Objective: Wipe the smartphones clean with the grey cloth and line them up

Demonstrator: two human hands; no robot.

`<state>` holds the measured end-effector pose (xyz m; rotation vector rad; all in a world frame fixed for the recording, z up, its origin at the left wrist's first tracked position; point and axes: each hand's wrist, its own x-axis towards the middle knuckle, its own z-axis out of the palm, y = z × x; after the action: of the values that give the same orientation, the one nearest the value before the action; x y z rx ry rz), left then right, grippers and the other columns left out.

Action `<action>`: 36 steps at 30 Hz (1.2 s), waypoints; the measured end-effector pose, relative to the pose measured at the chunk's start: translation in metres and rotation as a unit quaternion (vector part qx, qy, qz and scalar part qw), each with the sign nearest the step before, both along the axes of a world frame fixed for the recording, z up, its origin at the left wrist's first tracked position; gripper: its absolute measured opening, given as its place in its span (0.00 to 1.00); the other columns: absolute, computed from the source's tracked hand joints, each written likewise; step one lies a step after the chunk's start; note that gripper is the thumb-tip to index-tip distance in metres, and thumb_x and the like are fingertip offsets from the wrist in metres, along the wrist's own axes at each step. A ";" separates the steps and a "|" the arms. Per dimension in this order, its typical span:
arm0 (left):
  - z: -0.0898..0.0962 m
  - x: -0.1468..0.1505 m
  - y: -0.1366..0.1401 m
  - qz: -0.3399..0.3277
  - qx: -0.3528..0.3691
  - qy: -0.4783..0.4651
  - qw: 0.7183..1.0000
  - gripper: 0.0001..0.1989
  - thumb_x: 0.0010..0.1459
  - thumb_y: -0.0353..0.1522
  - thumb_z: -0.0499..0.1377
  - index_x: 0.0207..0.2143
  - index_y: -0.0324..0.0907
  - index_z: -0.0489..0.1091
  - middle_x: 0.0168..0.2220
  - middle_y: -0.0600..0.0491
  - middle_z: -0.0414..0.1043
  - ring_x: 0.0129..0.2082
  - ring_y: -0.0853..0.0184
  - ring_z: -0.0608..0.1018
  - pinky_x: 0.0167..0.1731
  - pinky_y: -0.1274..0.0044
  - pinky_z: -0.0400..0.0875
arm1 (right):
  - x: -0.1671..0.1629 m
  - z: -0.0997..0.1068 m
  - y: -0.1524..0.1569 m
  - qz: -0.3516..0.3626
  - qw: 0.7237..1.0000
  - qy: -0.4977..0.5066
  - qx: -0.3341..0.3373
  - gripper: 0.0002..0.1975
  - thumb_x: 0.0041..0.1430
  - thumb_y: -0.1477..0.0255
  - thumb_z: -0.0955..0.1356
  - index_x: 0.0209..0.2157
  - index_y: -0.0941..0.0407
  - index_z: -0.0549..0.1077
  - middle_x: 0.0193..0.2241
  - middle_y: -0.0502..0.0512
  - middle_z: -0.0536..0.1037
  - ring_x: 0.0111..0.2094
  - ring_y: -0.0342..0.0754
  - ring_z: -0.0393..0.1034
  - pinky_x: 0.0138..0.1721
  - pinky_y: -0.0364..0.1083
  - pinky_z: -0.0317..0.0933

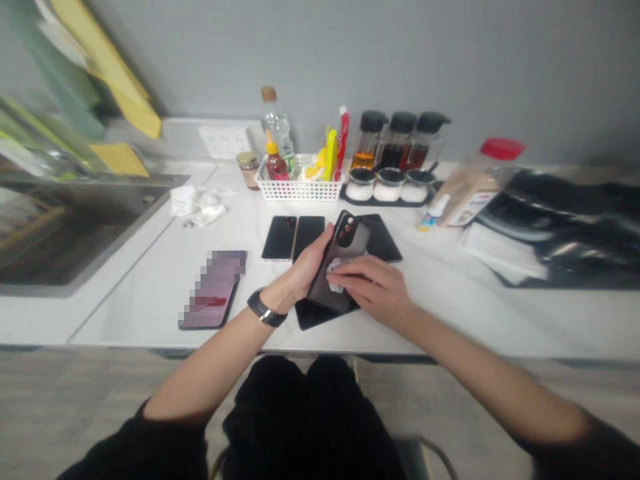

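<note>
Desk [450, 300]: white top; the forearms come in over its front edge from either side.
Dark slab [314, 316]: flat on the desk below the phone, one corner pointing at the front edge; how far it runs under the hands is hidden.
Phone [350, 247]: between the hands, back face up, above the slab; long axis slants from near left to far right, camera end toward the rear edge. Both hands are at it, so neither is nearer.
Left hand [305, 270]: half closed around the phone's left side, thumb along the edge, other fingers hidden beneath; wrist angled toward the rear edge.
Right hand [383, 287]: knuckles up, reaching in from the right, fingertips pinched nearly together.
Tissue [335, 275]: crumpled white wad in the right fingertips, against the middle of the phone's back.
</note>
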<state>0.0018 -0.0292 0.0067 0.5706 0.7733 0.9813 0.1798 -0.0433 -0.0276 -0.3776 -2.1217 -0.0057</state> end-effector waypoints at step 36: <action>-0.018 0.086 -0.117 -0.036 -0.067 -0.029 0.997 0.27 0.75 0.52 0.52 0.53 0.43 0.79 0.36 0.49 0.83 0.33 0.61 0.83 0.37 0.71 0.80 | 0.070 0.021 -0.067 -0.203 0.956 0.131 -0.166 0.15 0.68 0.83 0.68 0.38 0.51 0.84 0.42 0.54 0.85 0.42 0.47 0.82 0.38 0.46 0.76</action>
<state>0.0877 -0.1462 -0.0108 0.4489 0.7562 0.8678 0.2499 -0.1099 -0.0066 -0.9573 -1.7496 0.1559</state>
